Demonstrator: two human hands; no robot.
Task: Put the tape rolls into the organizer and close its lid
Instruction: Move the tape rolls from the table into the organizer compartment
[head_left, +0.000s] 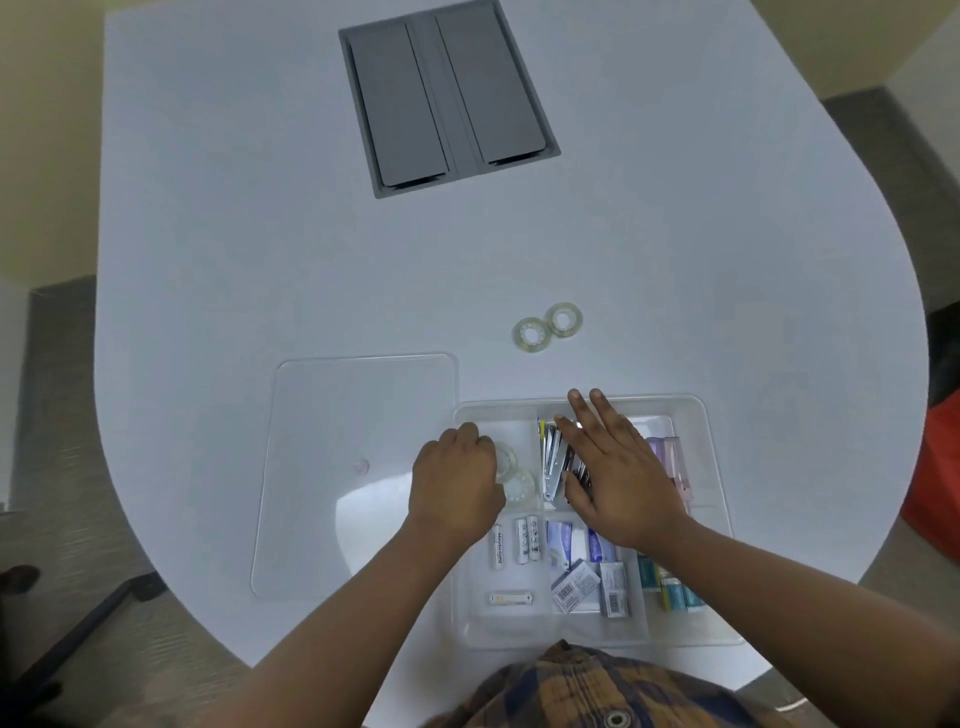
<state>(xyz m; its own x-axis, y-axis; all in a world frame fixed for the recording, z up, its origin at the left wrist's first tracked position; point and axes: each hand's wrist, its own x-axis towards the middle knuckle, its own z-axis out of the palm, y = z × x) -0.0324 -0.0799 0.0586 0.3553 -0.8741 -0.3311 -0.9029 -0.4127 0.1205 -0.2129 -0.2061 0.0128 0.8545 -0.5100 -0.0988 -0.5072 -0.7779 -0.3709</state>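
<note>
A clear plastic organizer (696, 410) with several compartments sits at the near right of the white table. Its clear lid (337, 415) lies flat to its left. Two clear tape rolls (532, 335) (563, 318) lie touching on the table beyond the organizer. Two more tape rolls lie in the organizer's far-left compartment, one (506, 460) at my fingertips and one (521, 487) beside it. My left hand (457, 483) has curled fingers over that compartment, touching the nearer roll. My right hand (613, 467) hovers flat with straight fingers over the middle compartments, holding nothing.
The organizer also holds batteries (524, 540), a stapler (553, 462), small boxes (587, 577) and pastel items (670, 457). A grey cable hatch (447, 93) is set into the table's far side. The table edge curves in close at my body.
</note>
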